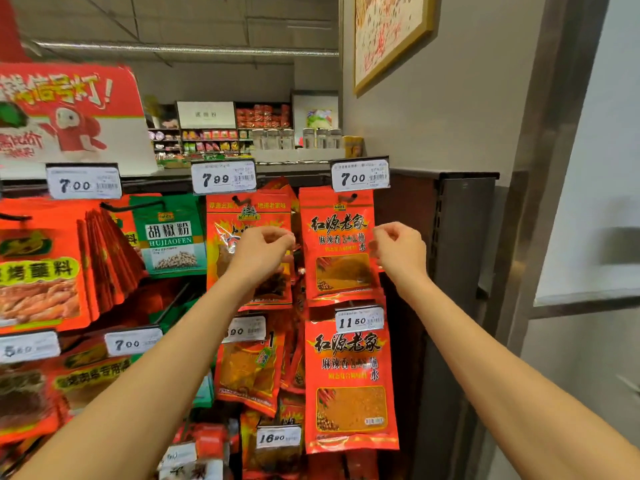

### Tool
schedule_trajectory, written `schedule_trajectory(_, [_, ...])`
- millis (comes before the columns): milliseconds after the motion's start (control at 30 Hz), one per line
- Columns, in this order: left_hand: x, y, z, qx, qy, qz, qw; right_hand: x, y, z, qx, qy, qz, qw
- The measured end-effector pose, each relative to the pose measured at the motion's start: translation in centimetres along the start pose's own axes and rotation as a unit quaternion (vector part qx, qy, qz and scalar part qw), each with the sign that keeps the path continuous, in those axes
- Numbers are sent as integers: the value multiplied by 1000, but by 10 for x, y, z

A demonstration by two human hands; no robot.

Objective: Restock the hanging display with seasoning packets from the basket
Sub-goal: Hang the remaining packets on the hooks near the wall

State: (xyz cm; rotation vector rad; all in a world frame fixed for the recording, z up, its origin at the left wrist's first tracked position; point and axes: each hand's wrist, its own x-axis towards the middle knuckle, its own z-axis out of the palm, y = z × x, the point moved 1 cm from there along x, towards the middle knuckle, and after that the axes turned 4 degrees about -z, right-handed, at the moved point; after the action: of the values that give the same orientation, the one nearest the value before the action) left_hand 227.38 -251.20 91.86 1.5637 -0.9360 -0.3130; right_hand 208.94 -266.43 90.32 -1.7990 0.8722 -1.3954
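The red packet [341,242] hangs from a black hook [347,197] at the top right of the hanging display [460,220], just under a price tag marked 7.00 [360,176]. Both hands are raised to it, one at each side edge. The right hand [398,252] has its fingers curled at the packet's right edge and seems to pinch it, though the contact is partly hidden by the knuckles. The left hand [261,249] is at the gap between this packet and the next red packet [247,251] to its left; its fingers are curled with thumb and forefinger drawn together, but whether that grip is grasping the packet's left edge or nothing cannot be told. Directly below hangs a second packet of the same design [349,386] under an 11.50 tag [360,318]. Left of the middle column a green pepper packet [173,237] hangs, and further left a thick row of red packets [107,258] fans out on its hook. A 7.99 tag [223,178] tops the middle column. Above the display a shelf [298,155] carries clear jars, and a framed poster [388,36] is on the grey wall to the right.
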Motion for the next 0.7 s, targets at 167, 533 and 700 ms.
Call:
schedule_trajectory(167, [-73, -44, -64, -88, -63, -51, 993, -93, -12, -7, 118, -110, 61, 985])
schedule_trajectory(533, [-233, -288, -142, -127, -17, -362, 923, -335, 126, 90, 68, -202, 342, 915])
schedule_trajectory(700, [-316, -403, -137, -110, 42, -537, 836, -443, 222, 136, -28, -281, 441, 852])
